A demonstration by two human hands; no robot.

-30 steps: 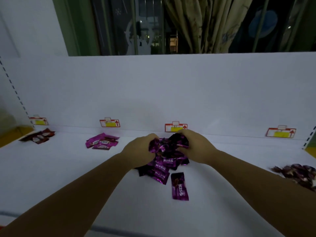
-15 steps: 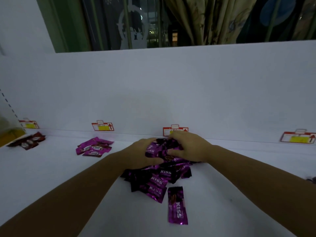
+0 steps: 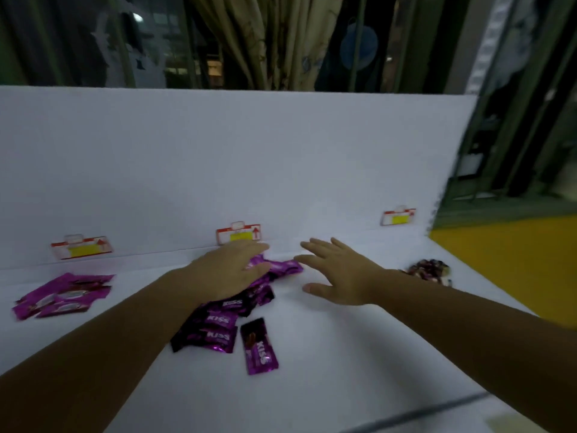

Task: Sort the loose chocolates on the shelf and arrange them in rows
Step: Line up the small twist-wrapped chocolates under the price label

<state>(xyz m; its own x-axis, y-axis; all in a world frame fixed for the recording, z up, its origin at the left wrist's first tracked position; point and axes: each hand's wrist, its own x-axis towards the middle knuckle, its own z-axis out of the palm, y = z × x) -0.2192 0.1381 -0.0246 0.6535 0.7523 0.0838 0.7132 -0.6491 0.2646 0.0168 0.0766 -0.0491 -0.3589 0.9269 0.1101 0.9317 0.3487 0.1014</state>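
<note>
- Head view: the left hand (image 3: pixel 231 270) lies palm down with straight fingers, flat on the far part of a pile of dark purple foil chocolate packets marked KISS (image 3: pixel 218 325). It rests on them and grasps none.
- The right hand (image 3: pixel 340 276) is spread with straight fingers just right of the pile and holds nothing. Whether it touches the surface cannot be told.
- The pile sits mid-way along the white shelf board (image 3: pixel 343 354), close to the back panel and below a red, white and yellow price tag (image 3: pixel 239 234).
- A single purple KISS packet (image 3: pixel 259 346) lies alone just beside the pile's near right edge.
- A cluster of bright magenta packets (image 3: pixel 62 295) lies well apart to the left.
- A heap of dark brown wrapped sweets (image 3: pixel 427 270) lies at the far right.
</note>
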